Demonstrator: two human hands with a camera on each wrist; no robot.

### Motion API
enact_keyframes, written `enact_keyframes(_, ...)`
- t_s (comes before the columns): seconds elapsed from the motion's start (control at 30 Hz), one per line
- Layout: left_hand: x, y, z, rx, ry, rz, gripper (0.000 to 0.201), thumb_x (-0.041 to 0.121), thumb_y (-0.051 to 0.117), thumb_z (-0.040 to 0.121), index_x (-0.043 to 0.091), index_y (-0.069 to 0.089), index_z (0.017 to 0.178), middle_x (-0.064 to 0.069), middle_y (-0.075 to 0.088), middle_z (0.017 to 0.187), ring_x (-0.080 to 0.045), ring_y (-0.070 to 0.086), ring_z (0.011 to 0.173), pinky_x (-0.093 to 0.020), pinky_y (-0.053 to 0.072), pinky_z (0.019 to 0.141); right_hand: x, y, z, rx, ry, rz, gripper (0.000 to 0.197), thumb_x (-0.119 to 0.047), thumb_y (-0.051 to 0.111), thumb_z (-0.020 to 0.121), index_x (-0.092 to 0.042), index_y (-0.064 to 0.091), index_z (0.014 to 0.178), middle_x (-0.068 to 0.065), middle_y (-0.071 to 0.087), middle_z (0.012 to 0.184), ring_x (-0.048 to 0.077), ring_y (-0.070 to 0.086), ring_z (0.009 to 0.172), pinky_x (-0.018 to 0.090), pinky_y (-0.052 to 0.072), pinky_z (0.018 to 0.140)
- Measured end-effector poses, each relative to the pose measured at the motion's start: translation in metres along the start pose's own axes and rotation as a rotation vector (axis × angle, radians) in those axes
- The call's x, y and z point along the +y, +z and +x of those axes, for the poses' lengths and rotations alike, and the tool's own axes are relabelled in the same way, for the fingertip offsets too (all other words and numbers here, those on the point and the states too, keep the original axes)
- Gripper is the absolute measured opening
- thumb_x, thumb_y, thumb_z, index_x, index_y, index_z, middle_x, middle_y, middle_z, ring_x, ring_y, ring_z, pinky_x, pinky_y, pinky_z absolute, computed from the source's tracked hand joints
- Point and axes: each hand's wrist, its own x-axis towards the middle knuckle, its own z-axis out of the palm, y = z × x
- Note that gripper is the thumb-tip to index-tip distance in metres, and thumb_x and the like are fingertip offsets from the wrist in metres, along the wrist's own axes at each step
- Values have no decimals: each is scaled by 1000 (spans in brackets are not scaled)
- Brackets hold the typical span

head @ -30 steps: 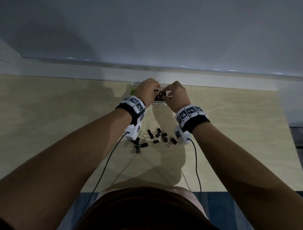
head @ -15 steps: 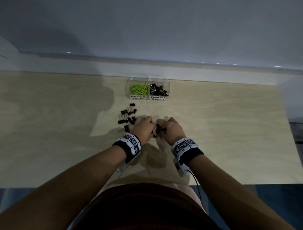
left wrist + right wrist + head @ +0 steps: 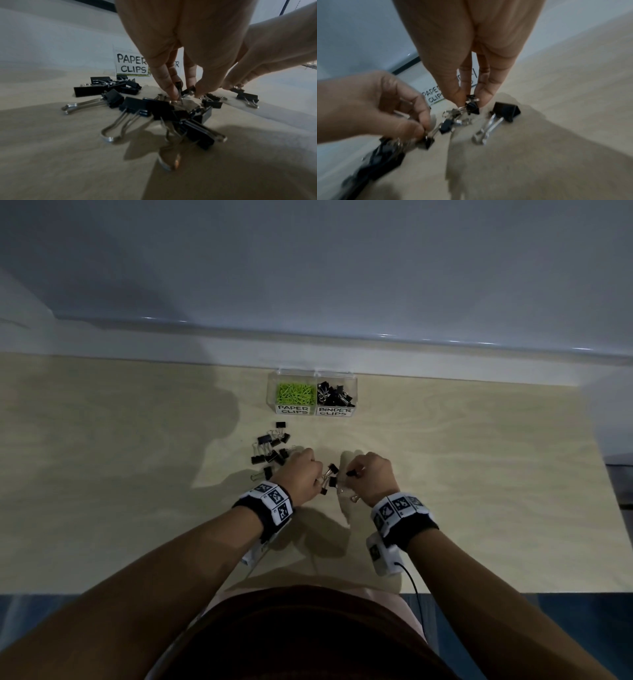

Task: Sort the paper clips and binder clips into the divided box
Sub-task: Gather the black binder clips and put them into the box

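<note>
The clear divided box [image 3: 354,392] stands at the table's far edge. Its left compartment holds green paper clips [image 3: 295,393] and its right one black binder clips [image 3: 334,397]. Several loose black binder clips [image 3: 270,448] lie in a pile left of my hands. My left hand [image 3: 317,475] pinches the wire handles of a small bunch of binder clips [image 3: 429,139]. My right hand [image 3: 471,103] pinches one small binder clip [image 3: 473,108] between thumb and fingers, just above the table. In the left wrist view my left hand [image 3: 183,93] reaches down into the clips [image 3: 154,109].
One binder clip [image 3: 505,112] lies on the wooden table [image 3: 479,474] just right of my right fingers. A wall with a ledge rises behind the box. The table's near edge is right in front of my body, and a cable hangs from my right wrist.
A second ago both hands were up at the box's binder clip compartment. They came back toward me to the loose clips, and now have spread slightly apart, each pinching clips.
</note>
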Motion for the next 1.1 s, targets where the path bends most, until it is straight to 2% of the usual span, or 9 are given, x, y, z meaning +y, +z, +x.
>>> enact_keyframes(0.1, 0, -6, 2, -9, 16, -15, 17, 12, 52, 85, 2, 66, 81, -12, 53, 95, -27, 54, 89, -38, 48, 80, -6, -18, 12, 66, 30, 150, 10, -2, 69, 71, -9, 70, 77, 10, 69, 80, 25, 67, 74, 36, 58, 73)
enact_keyframes(0.23, 0, -26, 12, 43, -32, -116, 14, 9, 60, 80, 4, 68, 70, -8, 59, 87, -22, 57, 85, -36, 52, 78, -30, -48, 44, 127, 16, 303, 11, -5, 73, 75, -11, 67, 81, 5, 69, 85, 16, 68, 77, 30, 59, 73)
enact_keyframes(0.37, 5, -64, 28, 157, -57, -306, 8, 9, 66, 81, 6, 69, 74, -3, 67, 77, -11, 61, 66, -32, 56, 78, -63, -74, 81, 246, -71, 314, 10, -7, 74, 73, -12, 70, 80, 2, 69, 79, 15, 66, 76, 29, 58, 75)
enact_keyframes(0.6, 17, -122, 92, 416, -34, -259, 9, 13, 65, 81, 6, 71, 84, -11, 61, 97, -23, 61, 83, -31, 52, 79, -62, -76, 99, 224, -88, 107, 21, -14, 69, 78, -9, 70, 98, 8, 69, 101, 19, 64, 87, 22, 49, 81)
enact_keyframes(0.73, 23, -107, 91, 361, 29, -163, 17, 20, 65, 84, 10, 66, 97, -7, 56, 105, -20, 55, 89, -28, 46, 80, -24, -64, 62, 168, -148, 17, 29, 5, 51, 79, -13, 70, 89, 6, 67, 97, 18, 63, 86, 24, 51, 81)
enact_keyframes(0.8, 26, -83, 70, 317, 69, -152, 14, 24, 65, 84, 13, 63, 91, -2, 55, 101, -16, 53, 85, -28, 47, 78, -4, -56, 38, -12, -154, -48, 32, 5, 52, 75, -21, 66, 88, -1, 64, 96, 15, 61, 87, 25, 52, 78)
enact_keyframes(0.9, 26, -38, 29, 102, 72, -144, 12, 24, 66, 83, 14, 58, 83, 1, 53, 94, -16, 54, 82, -30, 50, 76, 24, -39, 6, -268, -195, -176, 23, -6, 63, 74, -24, 65, 89, -3, 60, 101, 16, 59, 91, 31, 52, 80)
enact_keyframes(1.0, 20, -2, 5, -36, 49, -67, 21, 25, 71, 78, 14, 56, 88, -1, 48, 96, -18, 52, 80, -29, 46, 70, 45, -17, -10, -263, -293, -176, 24, -10, 70, 69, -23, 68, 90, -3, 57, 107, 19, 59, 95, 27, 49, 83)
enact_keyframes(1.1, 13, 12, -2, -34, 32, -97, 20, 14, 68, 79, 12, 54, 93, -4, 47, 101, -23, 53, 84, -34, 47, 73, 51, -7, -17, -248, -309, -183, 21, -5, 72, 68, -14, 69, 87, 2, 61, 101, 24, 61, 88, 29, 50, 79)
